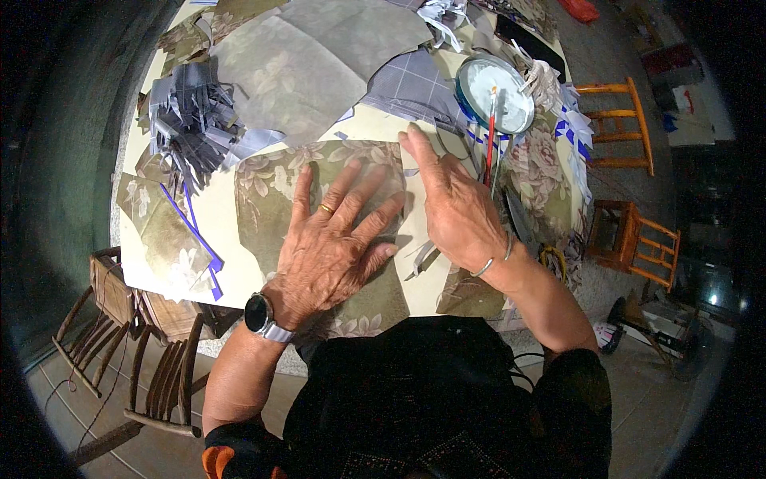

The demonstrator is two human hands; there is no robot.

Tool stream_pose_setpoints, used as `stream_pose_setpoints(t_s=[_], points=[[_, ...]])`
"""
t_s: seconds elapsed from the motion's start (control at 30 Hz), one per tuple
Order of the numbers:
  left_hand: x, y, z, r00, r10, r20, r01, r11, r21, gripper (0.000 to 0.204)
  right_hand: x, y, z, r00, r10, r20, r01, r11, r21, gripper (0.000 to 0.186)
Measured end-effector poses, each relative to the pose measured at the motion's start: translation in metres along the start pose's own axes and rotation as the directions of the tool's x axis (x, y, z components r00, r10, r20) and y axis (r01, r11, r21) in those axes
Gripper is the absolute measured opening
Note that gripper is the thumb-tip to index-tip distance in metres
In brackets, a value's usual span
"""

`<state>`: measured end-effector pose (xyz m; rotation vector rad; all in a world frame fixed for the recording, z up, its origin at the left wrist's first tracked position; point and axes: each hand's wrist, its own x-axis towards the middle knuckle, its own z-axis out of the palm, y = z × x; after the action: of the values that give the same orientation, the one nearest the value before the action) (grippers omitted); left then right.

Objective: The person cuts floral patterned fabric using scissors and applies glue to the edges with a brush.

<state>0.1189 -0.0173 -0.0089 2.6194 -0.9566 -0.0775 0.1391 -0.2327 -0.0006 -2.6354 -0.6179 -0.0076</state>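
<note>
My left hand [331, 243] lies flat with spread fingers on an olive-brown floral sheet [267, 191]. It wears a ring, and a watch is on the wrist. At the sheet's upper right corner is my right hand [459, 199], its index finger long and its thumb tip close by. The other fingers curl under; whatever they hold, if anything, is hidden. A grey strip [423, 255] lies below that hand. Just beyond it, a red-handled brush [491, 132] leans across a round tin [471, 72] of white paste.
A large grey sheet [295, 64] covers the table's far part. Dark cut strips [187, 120] are heaped at left, near blue strips [191, 227]. More floral pieces [533, 164] lie at right. Wooden chairs [163, 375] stand at left, others [618, 128] at right.
</note>
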Motion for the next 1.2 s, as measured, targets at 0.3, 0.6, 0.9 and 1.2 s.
stream_pose_setpoints(t_s=[0.3,0.6,0.9,1.2], points=[[0.001,0.003,-0.003,1.0,-0.014,0.017,0.014,1.0,-0.017,0.057,0.001,-0.002,0.009,0.991,-0.123,-0.061,0.115,0.986,-0.123,0.068],[0.0,0.003,-0.003,0.999,-0.023,0.029,0.023,1.0,-0.017,0.057,0.0,-0.002,0.012,0.996,-0.084,-0.036,0.079,0.988,-0.13,0.067],[0.0,0.003,-0.002,1.0,-0.004,0.002,0.004,1.0,-0.021,0.055,-0.002,-0.004,0.012,0.999,-0.053,-0.002,0.052,0.981,-0.185,0.068],[0.0,0.003,-0.001,1.0,-0.003,-0.027,0.002,0.999,-0.039,0.054,-0.005,0.001,0.013,0.997,-0.068,-0.046,0.062,0.991,-0.118,0.068]])
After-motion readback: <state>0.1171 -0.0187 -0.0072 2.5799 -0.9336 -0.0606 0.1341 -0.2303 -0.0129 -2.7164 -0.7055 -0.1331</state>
